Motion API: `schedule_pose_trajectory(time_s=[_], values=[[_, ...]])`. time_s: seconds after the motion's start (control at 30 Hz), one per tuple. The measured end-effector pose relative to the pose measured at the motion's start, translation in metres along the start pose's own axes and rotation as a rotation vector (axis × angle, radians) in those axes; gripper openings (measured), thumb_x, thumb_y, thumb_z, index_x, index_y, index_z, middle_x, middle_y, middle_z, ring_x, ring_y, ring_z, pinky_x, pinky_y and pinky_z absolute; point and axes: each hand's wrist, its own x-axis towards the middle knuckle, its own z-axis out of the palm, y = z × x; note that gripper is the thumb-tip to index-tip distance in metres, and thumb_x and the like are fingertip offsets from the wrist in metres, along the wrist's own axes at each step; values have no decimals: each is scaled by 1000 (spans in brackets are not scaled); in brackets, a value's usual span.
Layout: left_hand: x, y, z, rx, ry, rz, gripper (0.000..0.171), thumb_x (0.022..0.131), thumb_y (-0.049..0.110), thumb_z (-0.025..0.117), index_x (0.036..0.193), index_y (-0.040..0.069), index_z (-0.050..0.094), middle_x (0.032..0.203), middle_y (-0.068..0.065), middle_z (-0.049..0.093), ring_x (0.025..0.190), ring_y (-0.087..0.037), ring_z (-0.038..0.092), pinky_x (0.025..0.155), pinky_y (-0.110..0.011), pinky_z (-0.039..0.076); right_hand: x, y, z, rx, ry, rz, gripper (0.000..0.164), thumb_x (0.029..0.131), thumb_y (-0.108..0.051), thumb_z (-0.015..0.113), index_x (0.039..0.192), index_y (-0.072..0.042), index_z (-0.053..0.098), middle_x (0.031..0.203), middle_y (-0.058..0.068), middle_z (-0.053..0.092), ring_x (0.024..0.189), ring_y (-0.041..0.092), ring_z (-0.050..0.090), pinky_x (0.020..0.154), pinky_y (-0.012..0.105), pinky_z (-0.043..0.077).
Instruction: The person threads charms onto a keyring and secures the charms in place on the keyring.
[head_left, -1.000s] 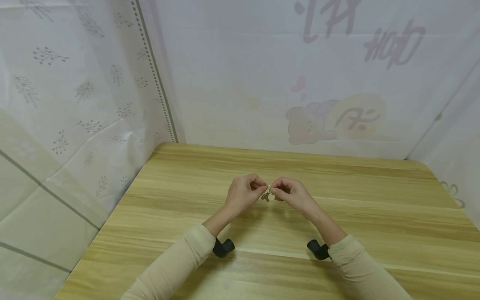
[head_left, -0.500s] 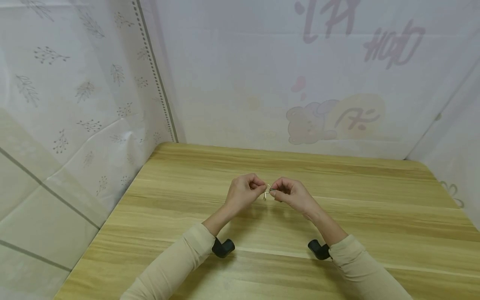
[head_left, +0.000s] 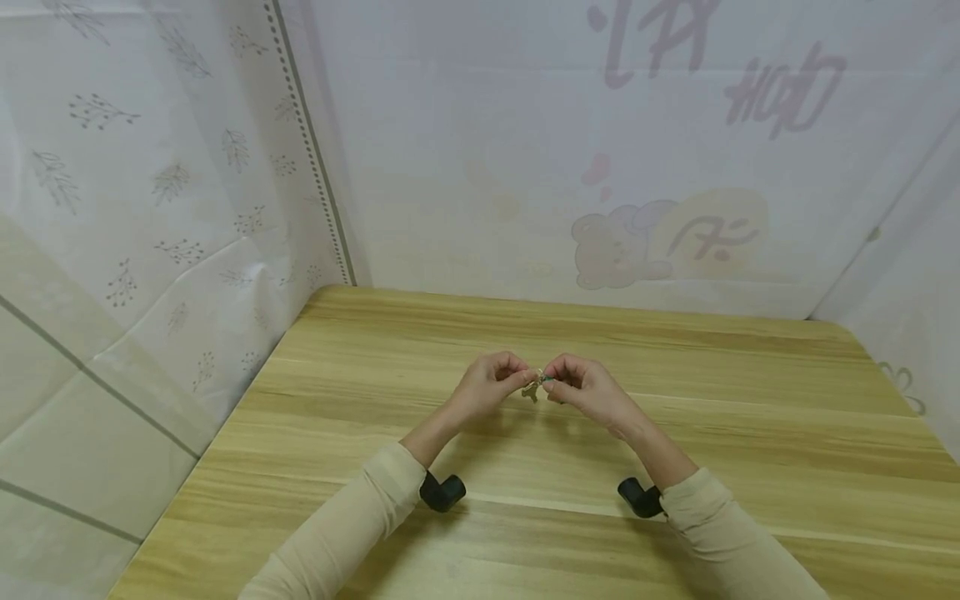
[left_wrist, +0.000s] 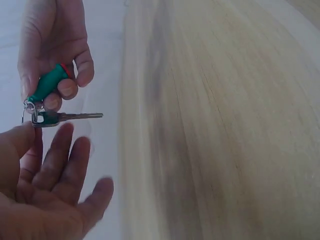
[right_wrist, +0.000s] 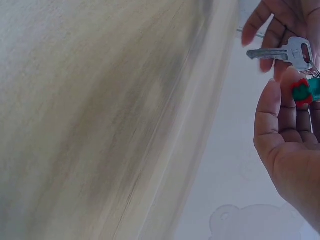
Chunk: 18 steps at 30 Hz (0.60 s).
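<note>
Above the table's middle, my left hand point(head_left: 486, 387) and right hand point(head_left: 592, 392) meet fingertip to fingertip over a small bunch of keys. The left thumb and index finger pinch the metal key ring point(left_wrist: 34, 111), while the other left fingers spread loosely. A silver key point(right_wrist: 275, 53) hangs from the ring, its blade pointing away from the fingertips. A second thin metal shaft shows behind it in the right wrist view. My right hand grips a green key fob point(left_wrist: 48, 84) with a red rim, linked to the ring. Part of the ring is hidden by fingers.
The wood-grain table point(head_left: 360, 517) lies under both hands. Black curved wrist mounts point(head_left: 444, 493) sit at each forearm beside the beige sleeves point(head_left: 337, 521). A pale printed curtain point(head_left: 465, 167) stands behind the table, with another at the left.
The hanging key turned edge-on half a second ago and now shows its flat side again. Green of the fob now shows at the right fingertips. The left hand has shifted very slightly.
</note>
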Motion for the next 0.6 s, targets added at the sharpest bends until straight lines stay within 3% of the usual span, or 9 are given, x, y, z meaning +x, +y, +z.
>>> schedule_pose_trajectory(time_s=[0.17,0.23,0.33,0.5,0.6], values=[[1,-4,-1,-121,-114,-33,19,100,14,47,102,-3,53,87,-2,60,81,-8,53,85,-41,47,2,0,-1,-8,-1,-2,19,94,-13,57,105,3,56,99,19,58,87,24,60,83,42,50],[2,-4,-1,-151,-151,-54,19,101,16,42,102,-2,49,84,-1,52,78,-9,48,84,-40,46,3,1,-1,-16,-3,-5,20,94,-13,58,104,3,56,97,17,59,86,25,60,83,43,51],[1,-2,-2,-167,-190,-81,21,103,19,36,102,0,45,92,0,51,87,-11,52,93,-42,46,5,1,-1,-15,-7,-4,19,94,-13,58,104,3,57,96,14,61,87,27,60,83,43,51],[2,-1,-3,-162,-206,-116,22,104,23,32,100,4,44,98,-5,54,103,-20,59,99,-46,42,8,1,-1,-43,-16,-5,18,94,-12,58,104,3,57,95,15,62,86,29,58,81,41,51],[3,-2,-3,-161,-200,-127,22,104,22,31,99,3,42,90,-5,52,92,-17,57,93,-41,45,9,1,-1,-142,-12,-20,16,93,-12,60,103,0,59,94,10,61,83,22,57,76,37,52]])
